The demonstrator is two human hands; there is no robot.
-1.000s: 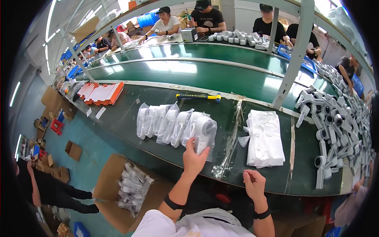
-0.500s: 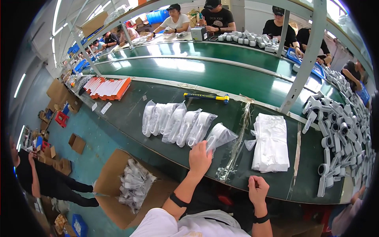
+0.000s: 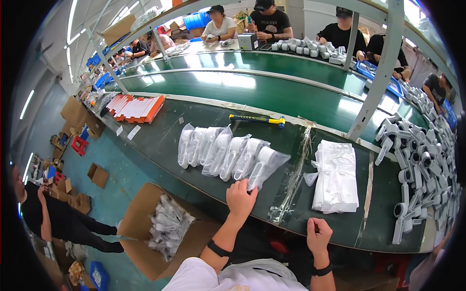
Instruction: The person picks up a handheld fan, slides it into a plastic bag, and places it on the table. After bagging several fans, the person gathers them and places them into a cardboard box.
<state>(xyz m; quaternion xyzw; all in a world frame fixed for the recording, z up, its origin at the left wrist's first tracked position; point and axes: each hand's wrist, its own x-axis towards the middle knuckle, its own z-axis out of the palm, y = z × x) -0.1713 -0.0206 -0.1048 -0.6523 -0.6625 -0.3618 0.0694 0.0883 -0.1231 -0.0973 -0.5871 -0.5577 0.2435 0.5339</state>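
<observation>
1. Clear plastic covered the nearest bagged piece (image 3: 266, 167), a pale handled thing with a rounded head, blurring its detail. It lay on the dark green counter (image 3: 155, 140) at the 4 o'clock end of the row of bagged pieces (image 3: 217, 153).
2. The left hand (image 3: 240, 200) sat at that piece's 7 o'clock end. Its grip met the bag, but I cannot tell whether it was pinching or merely resting, as the hand hid the contact.
3. The right hand (image 3: 319, 235) was curled, thumb pressed to forefinger; its palm was hidden. The stack of white bags (image 3: 336, 177) lay at its 1 o'clock.
4. At 3 o'clock in the view, the dark rim cut off the heap of loose pieces (image 3: 417, 169). The contents of the carton (image 3: 136, 211) at 8 o'clock were hard to separate.
5. Half a second earlier, the nearest bagged piece had lain farther from its neighbour; now their bags met. The right hand had kept its curl.
</observation>
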